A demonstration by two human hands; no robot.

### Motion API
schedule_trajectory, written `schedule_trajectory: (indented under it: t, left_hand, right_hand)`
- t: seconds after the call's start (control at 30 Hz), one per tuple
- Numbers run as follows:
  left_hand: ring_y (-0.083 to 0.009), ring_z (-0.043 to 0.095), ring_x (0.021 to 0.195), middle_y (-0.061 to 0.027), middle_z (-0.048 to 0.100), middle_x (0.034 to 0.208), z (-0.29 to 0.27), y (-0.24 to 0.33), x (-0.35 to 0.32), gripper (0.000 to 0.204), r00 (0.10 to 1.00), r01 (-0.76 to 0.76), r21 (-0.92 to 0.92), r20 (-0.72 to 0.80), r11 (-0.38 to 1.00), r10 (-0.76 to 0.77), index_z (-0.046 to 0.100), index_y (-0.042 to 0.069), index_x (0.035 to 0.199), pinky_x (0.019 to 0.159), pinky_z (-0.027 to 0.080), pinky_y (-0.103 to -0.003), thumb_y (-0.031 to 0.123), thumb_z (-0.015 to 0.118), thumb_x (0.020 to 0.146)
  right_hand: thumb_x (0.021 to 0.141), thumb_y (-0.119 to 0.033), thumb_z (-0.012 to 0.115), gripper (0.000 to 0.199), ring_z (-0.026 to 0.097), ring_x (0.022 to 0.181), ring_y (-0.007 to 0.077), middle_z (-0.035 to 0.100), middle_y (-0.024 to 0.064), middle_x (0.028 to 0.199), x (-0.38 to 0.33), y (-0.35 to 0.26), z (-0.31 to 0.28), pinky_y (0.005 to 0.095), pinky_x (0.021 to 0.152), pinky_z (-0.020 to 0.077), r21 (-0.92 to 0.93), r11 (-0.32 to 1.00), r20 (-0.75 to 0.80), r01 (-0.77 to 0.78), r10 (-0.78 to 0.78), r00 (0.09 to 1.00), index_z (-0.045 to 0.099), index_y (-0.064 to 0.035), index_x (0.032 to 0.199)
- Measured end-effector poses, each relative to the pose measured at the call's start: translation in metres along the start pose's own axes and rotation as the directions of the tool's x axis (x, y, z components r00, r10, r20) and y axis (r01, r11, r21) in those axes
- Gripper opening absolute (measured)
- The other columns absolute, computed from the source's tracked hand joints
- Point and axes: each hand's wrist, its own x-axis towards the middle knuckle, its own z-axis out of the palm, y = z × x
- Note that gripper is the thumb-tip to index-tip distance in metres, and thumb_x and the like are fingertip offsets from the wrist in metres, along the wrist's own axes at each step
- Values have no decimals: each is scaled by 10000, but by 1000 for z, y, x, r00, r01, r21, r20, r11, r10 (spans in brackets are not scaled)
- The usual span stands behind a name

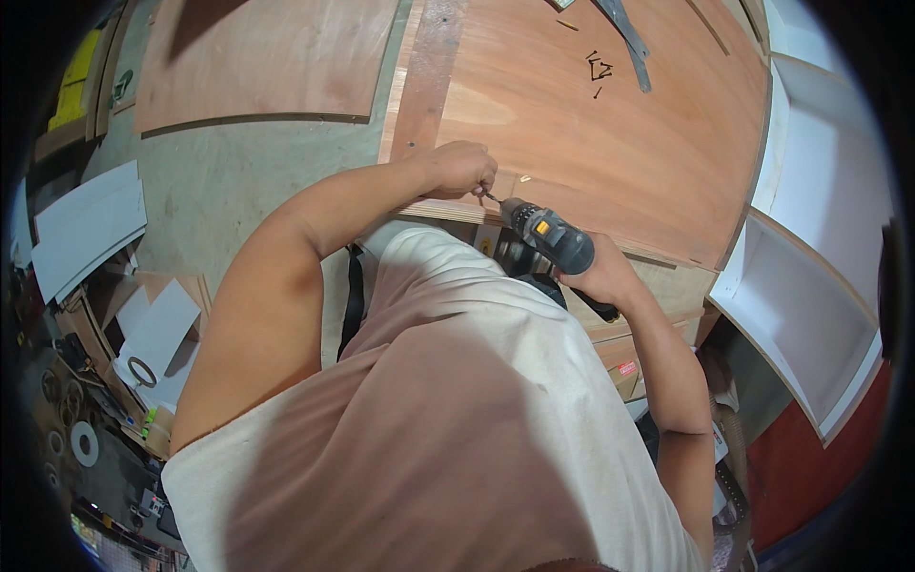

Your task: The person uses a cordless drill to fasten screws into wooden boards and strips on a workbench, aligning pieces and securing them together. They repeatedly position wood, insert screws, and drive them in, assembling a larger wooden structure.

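My right hand (608, 274) is wrapped round the grip of a black cordless drill (562, 243) with an orange-yellow patch on its body. The drill lies tilted over the near edge of a plywood panel (534, 114), its bit pointing left toward my other hand. My left hand (462, 170) is closed at that edge, fingertips pinched together right by the tip of the bit. What the fingers hold is too small to make out. Farther back on the panel lies a small group of dark screws (600, 69).
Dark grey strips (624, 43) lie on the panel's far side. Another plywood sheet (272, 62) is at the far left. White open shelving (801, 276) stands at the right. White boards (91, 229) and rolls of tape (85, 444) are at the left.
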Motion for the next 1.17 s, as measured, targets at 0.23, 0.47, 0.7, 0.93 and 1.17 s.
schedule_trajectory:
  t: [0.23,0.47,0.7,0.93,1.17]
  left_hand:
    - [-275,600,796,-3,680,805,1,0,-1,54,1000,-2,13,-19,1000,2,719,127,749,699,506,-386,104,738,705]
    - [-279,604,812,-7,677,810,3,-1,0,44,1000,-6,29,-16,1000,6,711,121,753,704,509,-391,116,736,717]
    - [-276,602,820,-7,673,809,0,2,-2,35,1000,6,29,-18,1000,-5,707,121,741,707,510,-396,116,735,721]
    - [-261,634,872,-15,690,822,0,2,1,70,999,39,22,4,999,-39,738,156,751,724,522,-399,96,732,716]
    - [-261,637,873,-19,691,824,1,2,-1,59,999,33,28,12,999,-34,738,154,752,721,522,-396,104,725,723]
  right_hand:
    - [671,-179,745,330,666,748,254,690,167,803,-3,-7,0,345,733,517,-28,1000,-26,12,-13,1000,653,29,911]
    - [671,-195,754,353,675,759,269,701,169,819,0,-15,-1,351,743,521,-85,996,-33,-14,11,999,658,23,932]
    - [673,-193,754,343,669,750,254,702,162,816,-3,-18,-1,349,735,520,-62,998,-21,-19,18,1000,662,16,929]
    - [669,-177,745,333,661,735,255,692,169,800,-1,-20,-1,349,727,516,-69,997,-19,-33,32,999,659,30,915]
    - [680,-155,718,303,682,768,290,703,189,822,5,-31,-1,364,739,517,-97,993,11,-69,70,997,665,34,910]
